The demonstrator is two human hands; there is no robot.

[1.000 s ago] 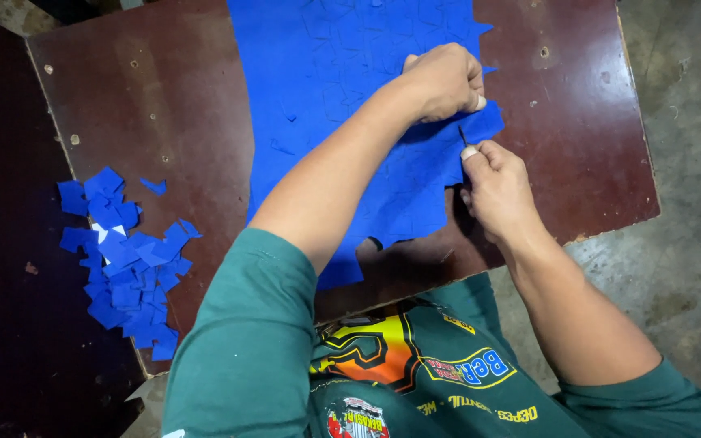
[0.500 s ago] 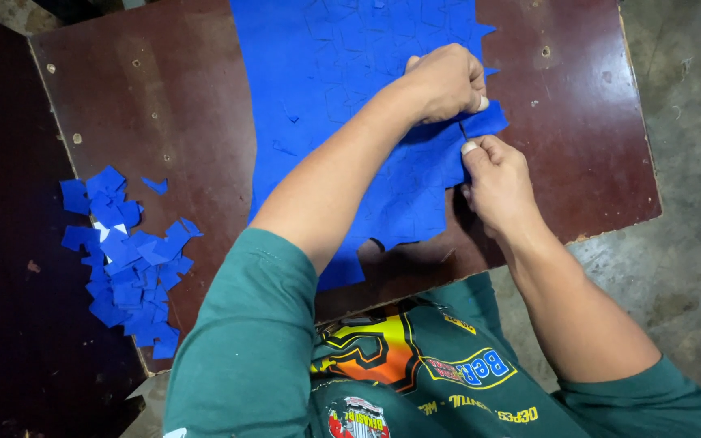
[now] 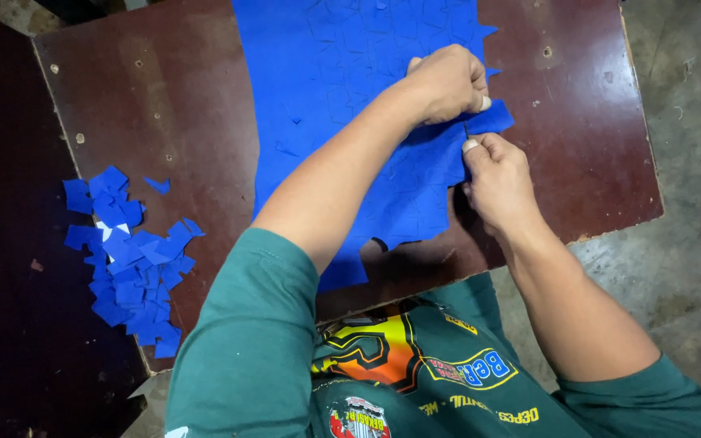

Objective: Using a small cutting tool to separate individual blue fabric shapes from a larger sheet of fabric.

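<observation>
Head view, looking straight down: a dark reddish-brown worktop [image 3: 164, 105] carries a large blue sheet [image 3: 342, 89] scored into many small shapes, running from the far edge toward the person in a green printed shirt. The sheet's near and right edges are jagged. The left hand [image 3: 445, 81] is curled into a fist, pressing down on the sheet near its right edge. The right hand [image 3: 496, 174] lies just beside it, fingers closed and pinching the sheet's edge between thumb and forefinger. A thin dark object seems to stand between the two hands, though it is too small to identify. The two hands are nearly touching. Well apart, at the worktop's left edge, sits a loose pile of small blue cut pieces [image 3: 127, 255]. Grey concrete floor [image 3: 683, 122] shows on the right.
</observation>
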